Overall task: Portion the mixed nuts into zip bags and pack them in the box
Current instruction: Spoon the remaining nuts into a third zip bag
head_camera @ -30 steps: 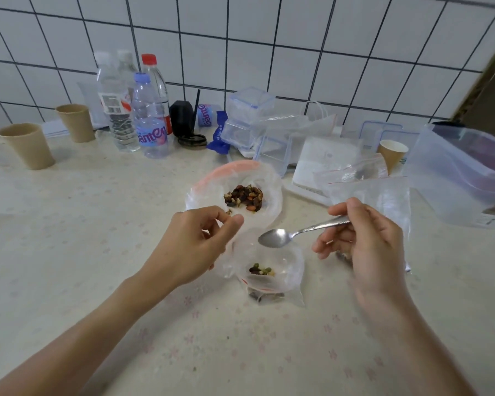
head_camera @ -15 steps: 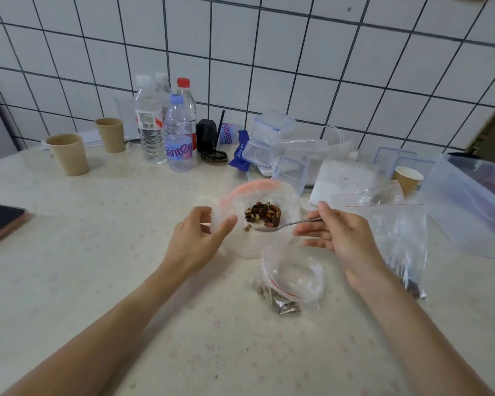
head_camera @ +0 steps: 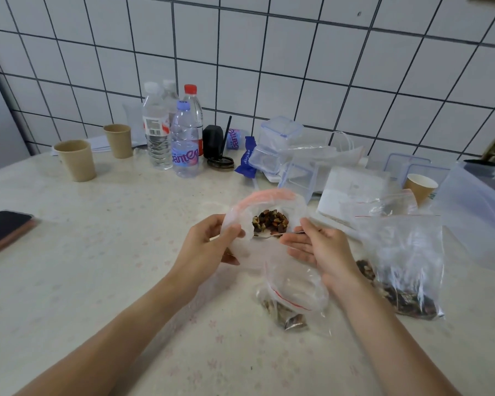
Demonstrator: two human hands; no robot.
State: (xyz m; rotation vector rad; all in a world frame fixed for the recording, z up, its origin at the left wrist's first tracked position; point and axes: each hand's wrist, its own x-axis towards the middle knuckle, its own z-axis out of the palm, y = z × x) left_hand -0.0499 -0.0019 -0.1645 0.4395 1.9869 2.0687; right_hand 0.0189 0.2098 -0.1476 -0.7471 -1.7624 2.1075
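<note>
Nearest, just below the right wrist, a small zip bag (head_camera: 290,298) lies slumped on the table (head_camera: 112,252), its red-lined mouth open toward the hands and a little heap of nuts sunk in its near corner. Above it, the right hand (head_camera: 320,248) holds a spoon (head_camera: 272,236) between thumb and fingertips, though the other fingers lie nearly straight. Its handle runs across the view, bowl pointing leftward into the supply bag (head_camera: 269,207). The left hand (head_camera: 209,242) pinches that bag's near rim between thumb and fingers, keeping the mouth spread. Mixed nuts (head_camera: 270,220) sit piled just beyond the spoon's bowl.

Judging by this, a scoop is being loaded; the next move likely calls for lifting the spoon level and carrying it back toward the wrist to tip into the small bag's mouth, which looks floppy and may need steadying.

Outward of the right hand rests a filled bag (head_camera: 409,270); farther back stand clear lidded boxes (head_camera: 277,144).
</note>
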